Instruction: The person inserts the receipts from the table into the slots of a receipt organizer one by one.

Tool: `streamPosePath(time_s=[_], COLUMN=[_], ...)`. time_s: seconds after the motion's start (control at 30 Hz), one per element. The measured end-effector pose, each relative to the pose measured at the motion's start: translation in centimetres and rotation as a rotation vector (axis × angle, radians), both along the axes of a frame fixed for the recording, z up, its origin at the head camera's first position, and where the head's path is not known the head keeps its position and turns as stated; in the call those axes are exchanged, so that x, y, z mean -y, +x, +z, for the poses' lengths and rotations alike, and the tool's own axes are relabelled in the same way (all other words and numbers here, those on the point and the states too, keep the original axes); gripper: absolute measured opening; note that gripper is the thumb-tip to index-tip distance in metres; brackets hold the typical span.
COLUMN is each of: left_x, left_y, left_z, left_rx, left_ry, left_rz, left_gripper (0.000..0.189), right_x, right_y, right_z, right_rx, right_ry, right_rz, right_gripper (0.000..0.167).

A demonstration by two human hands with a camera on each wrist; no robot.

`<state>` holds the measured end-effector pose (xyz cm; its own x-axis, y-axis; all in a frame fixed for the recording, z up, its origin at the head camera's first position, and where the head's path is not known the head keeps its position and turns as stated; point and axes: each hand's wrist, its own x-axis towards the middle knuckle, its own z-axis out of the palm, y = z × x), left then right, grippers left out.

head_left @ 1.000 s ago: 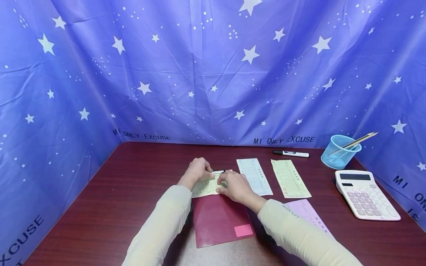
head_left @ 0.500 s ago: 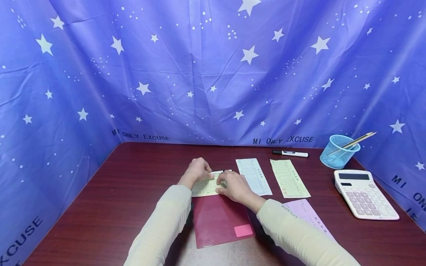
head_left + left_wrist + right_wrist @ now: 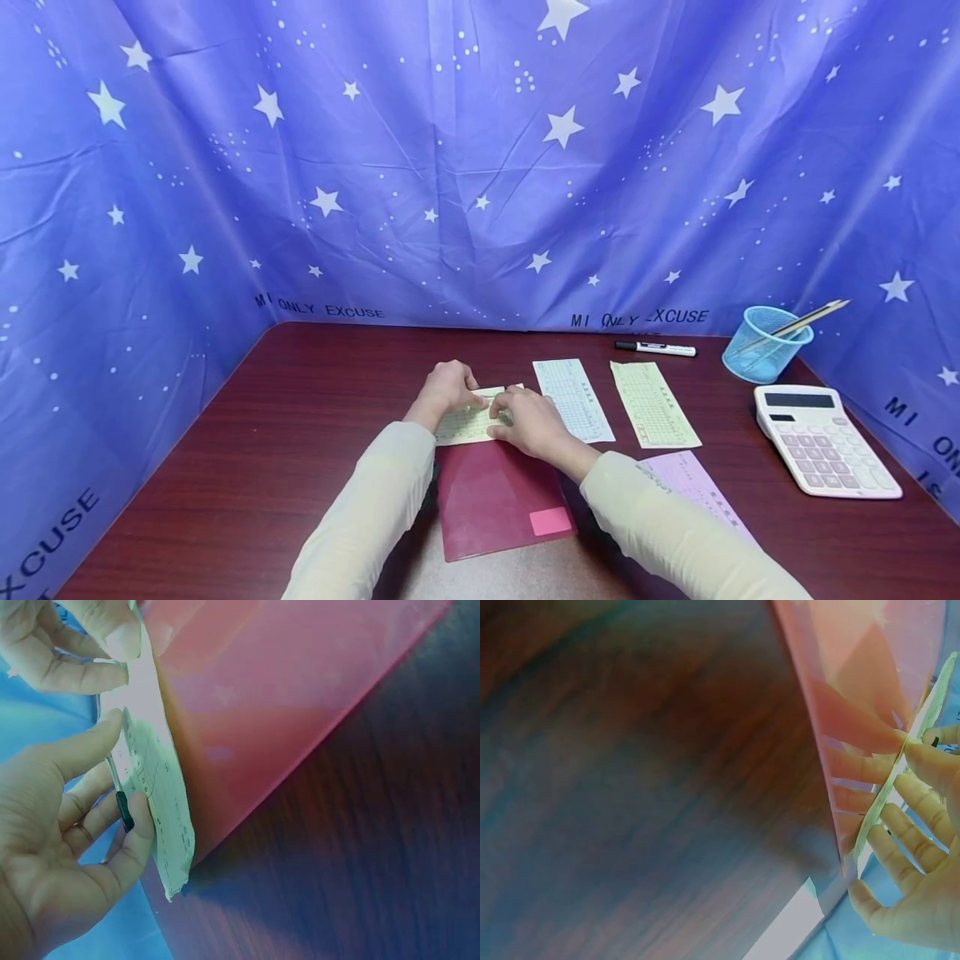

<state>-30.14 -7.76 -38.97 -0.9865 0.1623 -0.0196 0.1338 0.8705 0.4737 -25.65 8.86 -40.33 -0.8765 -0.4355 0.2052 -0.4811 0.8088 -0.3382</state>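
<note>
A maroon folder (image 3: 495, 492) with a pink label (image 3: 550, 522) lies in front of the person. Across its far end is a pale yellow printed slip (image 3: 462, 427), seen edge-on from the right wrist. My left hand (image 3: 446, 390) holds the slip's far edge on its left part. Among that hand's fingers in the left wrist view shows a thin metal piece with a black tip (image 3: 124, 811). To the right, my right hand (image 3: 528, 421) pinches the same slip between thumb and fingers, its fingertips close to the left hand's. The fingers hide part of the slip's far edge.
On the right lie a white-blue slip (image 3: 573, 400), another yellow slip (image 3: 655, 404) and a pink slip (image 3: 693, 487), partly under the right sleeve. Behind them is a marker (image 3: 656, 347). A blue mesh pen cup (image 3: 765, 343) and a calculator (image 3: 828, 442) stand at far right.
The left hand's thumb has shifted slightly along the slip's far edge, and the black piece near the fingertips shows less. The right hand, folder and other papers stay in place.
</note>
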Motion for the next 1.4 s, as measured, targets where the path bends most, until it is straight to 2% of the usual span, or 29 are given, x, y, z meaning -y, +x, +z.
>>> streamPosePath(time_s=[0.13,0.4,0.7,1.0,1.4], left_x=[-0.06,-0.16,-0.29,-0.46,-0.45], left_y=[0.0,-0.07,-0.14,-0.44,-0.57], left_z=[-0.05,0.08,0.2,0.19,0.35], left_rx=[-0.022,-0.016,-0.018,0.016,0.022], left_ry=[0.002,0.036,0.033,0.033,0.006], left_rz=[0.001,0.015,0.019,0.028,0.02], left_gripper=[0.026,0.017,0.019,0.018,0.018], right_x=[0.0,0.14,0.38,-0.02,-0.24], right_y=[0.17,0.45,0.79,0.45,0.21], right_z=[0.0,0.06,0.31,0.27,0.12], right_rx=[-0.009,-0.035,-0.065,-0.025,-0.007], right_ry=[-0.002,0.005,0.051,0.038,0.024], right_rz=[0.006,-0.002,-0.028,-0.028,-0.028], right_gripper=[0.017,0.018,0.018,0.018,0.018])
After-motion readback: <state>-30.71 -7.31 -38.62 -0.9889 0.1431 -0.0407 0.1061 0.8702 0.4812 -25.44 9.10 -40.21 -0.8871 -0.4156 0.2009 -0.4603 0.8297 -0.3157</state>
